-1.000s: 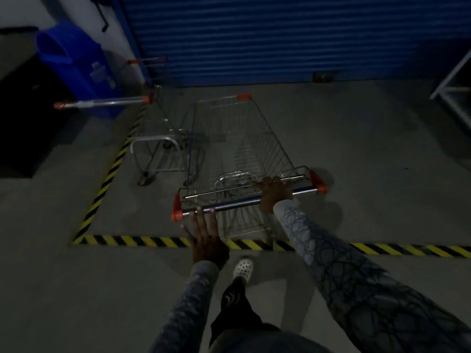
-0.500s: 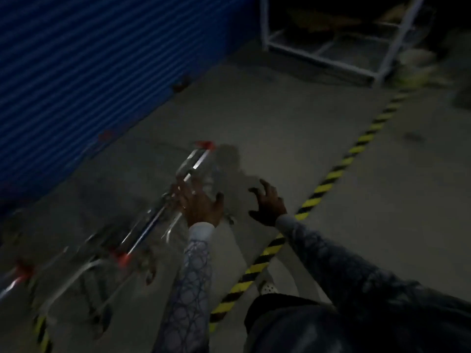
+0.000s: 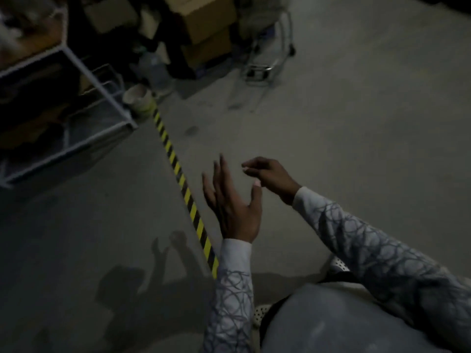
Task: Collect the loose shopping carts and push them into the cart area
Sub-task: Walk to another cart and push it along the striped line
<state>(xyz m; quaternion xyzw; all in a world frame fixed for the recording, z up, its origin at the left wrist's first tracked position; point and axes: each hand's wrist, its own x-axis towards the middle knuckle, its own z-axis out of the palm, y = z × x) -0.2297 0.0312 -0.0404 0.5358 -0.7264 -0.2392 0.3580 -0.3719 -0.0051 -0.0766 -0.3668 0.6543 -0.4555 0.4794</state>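
Dimly lit, the bare concrete floor (image 3: 356, 123) fills most of our view, grey and lightly scuffed. At far left stands a white metal shelving frame (image 3: 102, 93) of square tube; the dark shapes on its shelves are too murky for us to name. Brown cardboard boxes (image 3: 206, 24) are stacked at the far middle. Just right of them stands the loose shopping cart (image 3: 270, 59), a thin wire frame on small wheels, well apart from both hands; its basket is blurred and cut off by the top edge, so we cannot tell what it carries. A strip of yellow-and-black striped tape (image 3: 175, 166) runs across the floor from the frame's foot towards us. Our left hand (image 3: 233, 210) is spread, fingers straight, holding nothing. Our right hand (image 3: 272, 177), close beside it but not touching, has its fingers loosely curled and is empty too. A pale round tub (image 3: 139, 98) sits at the tape's far end.
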